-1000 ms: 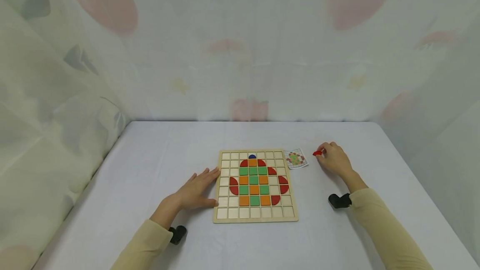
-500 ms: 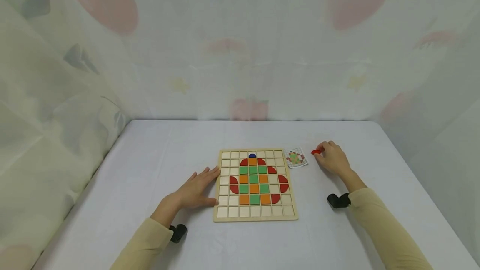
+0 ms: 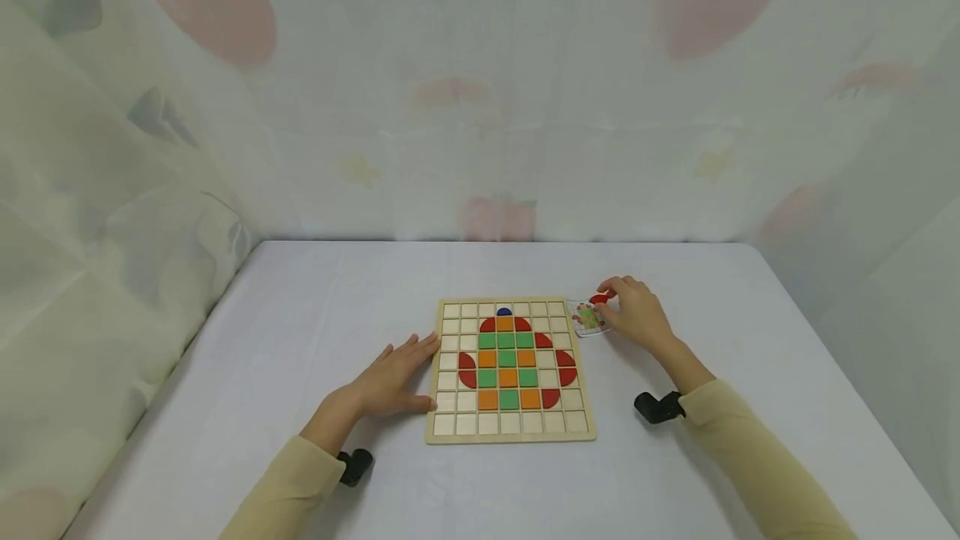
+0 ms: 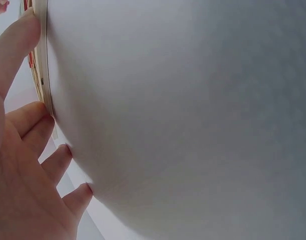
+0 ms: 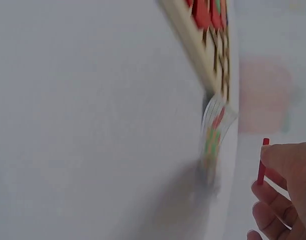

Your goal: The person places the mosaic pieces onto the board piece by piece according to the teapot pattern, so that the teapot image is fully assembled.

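Note:
A wooden grid board (image 3: 512, 432) lies on the white table, with green and orange square tiles, red quarter-round tiles and one blue rounded tile (image 3: 505, 312) set in its cells. My left hand (image 3: 390, 382) rests at the board's left edge, fingers spread and thumb straight; in the left wrist view its fingertips (image 4: 31, 25) touch the board's side. My right hand (image 3: 636, 315) pinches a red tile (image 5: 263, 161) between thumb and fingers, over the right part of a small picture card (image 3: 587, 319). The right wrist view shows the tile edge-on, raised above the table.
The picture card, printed with a coloured grid pattern, lies against the board's upper right edge and curls slightly. A black wrist camera (image 3: 657, 408) sits on the right wrist, another black camera (image 3: 356, 467) on the left. Patterned cloth walls (image 3: 495, 107) surround the table.
My right hand has moved left with the red tile, from beside the picture card to over it. The left hand and the board stay in place.

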`<state>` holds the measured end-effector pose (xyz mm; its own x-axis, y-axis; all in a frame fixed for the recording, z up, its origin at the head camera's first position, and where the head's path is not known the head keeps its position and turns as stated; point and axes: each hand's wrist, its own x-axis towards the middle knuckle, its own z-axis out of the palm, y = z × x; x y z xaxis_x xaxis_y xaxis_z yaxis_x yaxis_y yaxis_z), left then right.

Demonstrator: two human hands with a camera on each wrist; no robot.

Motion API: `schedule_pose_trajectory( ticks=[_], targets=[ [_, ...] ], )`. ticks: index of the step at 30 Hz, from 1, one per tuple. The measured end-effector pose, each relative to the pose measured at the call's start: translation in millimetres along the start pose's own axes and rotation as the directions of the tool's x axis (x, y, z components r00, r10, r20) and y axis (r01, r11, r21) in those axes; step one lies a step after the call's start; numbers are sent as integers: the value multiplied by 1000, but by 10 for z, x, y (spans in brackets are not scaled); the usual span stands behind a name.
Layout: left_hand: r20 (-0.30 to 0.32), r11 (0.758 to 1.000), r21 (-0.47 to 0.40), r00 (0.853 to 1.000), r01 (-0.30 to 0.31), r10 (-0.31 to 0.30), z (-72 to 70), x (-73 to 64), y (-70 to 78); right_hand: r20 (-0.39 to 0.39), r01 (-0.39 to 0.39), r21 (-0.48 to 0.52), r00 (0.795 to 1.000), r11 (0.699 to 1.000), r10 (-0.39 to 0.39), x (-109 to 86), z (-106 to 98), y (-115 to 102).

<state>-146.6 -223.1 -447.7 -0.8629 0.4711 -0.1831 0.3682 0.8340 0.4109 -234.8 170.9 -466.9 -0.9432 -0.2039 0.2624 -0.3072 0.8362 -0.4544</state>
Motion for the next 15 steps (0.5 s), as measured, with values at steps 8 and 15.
schedule_pose_trajectory(
  ticks=[8, 15],
  targets=[
    [-2, 1000, 3, 1000, -9, 9, 3, -17, -11, 23, 64, 58, 998, 996, -65, -3, 103, -475],
    [-5, 1000, 5, 1000, -18, 18, 1, -26, -7, 79, 112, 64, 990, 992, -117, -43, 283, -813]
  ],
)
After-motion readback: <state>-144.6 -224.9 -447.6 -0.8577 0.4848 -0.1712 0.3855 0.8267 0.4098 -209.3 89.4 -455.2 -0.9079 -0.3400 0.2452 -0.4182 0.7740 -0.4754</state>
